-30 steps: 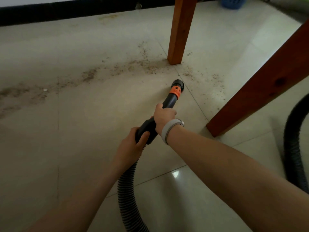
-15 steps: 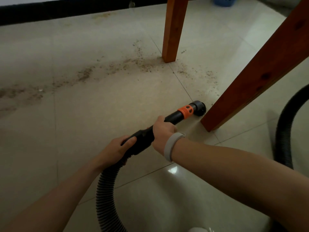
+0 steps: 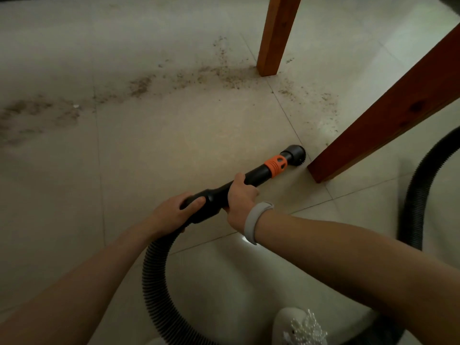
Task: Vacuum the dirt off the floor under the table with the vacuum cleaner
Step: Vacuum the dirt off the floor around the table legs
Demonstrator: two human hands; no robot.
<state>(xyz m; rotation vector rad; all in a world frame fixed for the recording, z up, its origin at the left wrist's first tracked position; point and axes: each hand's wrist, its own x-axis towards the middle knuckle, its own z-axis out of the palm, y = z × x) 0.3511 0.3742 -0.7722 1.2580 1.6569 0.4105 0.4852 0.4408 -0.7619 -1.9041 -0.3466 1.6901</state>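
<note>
Nozzle (image 3: 295,155) still beside the near table leg (image 3: 368,135); grip unchanged.

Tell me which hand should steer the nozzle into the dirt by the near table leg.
Right. The right hand grips the wand farther forward, nearer the nozzle beside the near table leg. The left hand holds the rear end where the hose joins, so it probably only supports.

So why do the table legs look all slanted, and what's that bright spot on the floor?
Head view: the wide-angle lens tilts the nearer table leg steeply; the farther table leg leans less. The bright spot is glare on the shiny tile beside the wristband. The room is dim, the corners darker.
</note>
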